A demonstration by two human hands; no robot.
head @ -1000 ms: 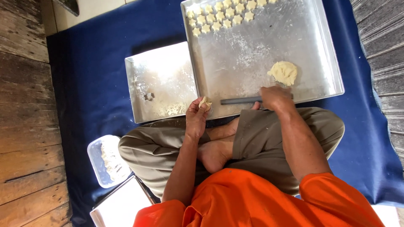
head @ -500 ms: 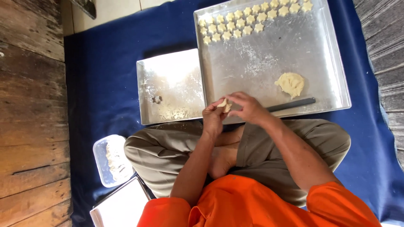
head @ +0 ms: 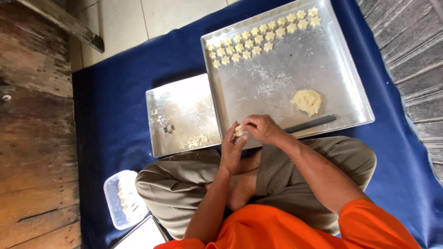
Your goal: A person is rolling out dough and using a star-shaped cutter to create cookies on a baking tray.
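My left hand [head: 232, 150] and my right hand [head: 262, 127] meet over the near edge of the large metal tray [head: 323, 64], both closed on a small piece of pale dough [head: 239, 130]. A bigger lump of dough [head: 307, 101] lies on the tray to the right. A dark thin stick [head: 310, 124] rests along the tray's near rim, just right of my right hand. Several star-shaped dough pieces [head: 258, 39] sit in rows at the tray's far side.
A smaller floured metal tray [head: 182, 115] lies to the left with a small star cutter [head: 169, 128] on it. Both trays rest on a blue cloth [head: 115, 115]. A clear plastic container [head: 121, 198] stands by my left knee. Wooden boards run along both sides.
My right hand left the stick on the tray and came to my left hand. Both hands now hold the small dough piece between them.
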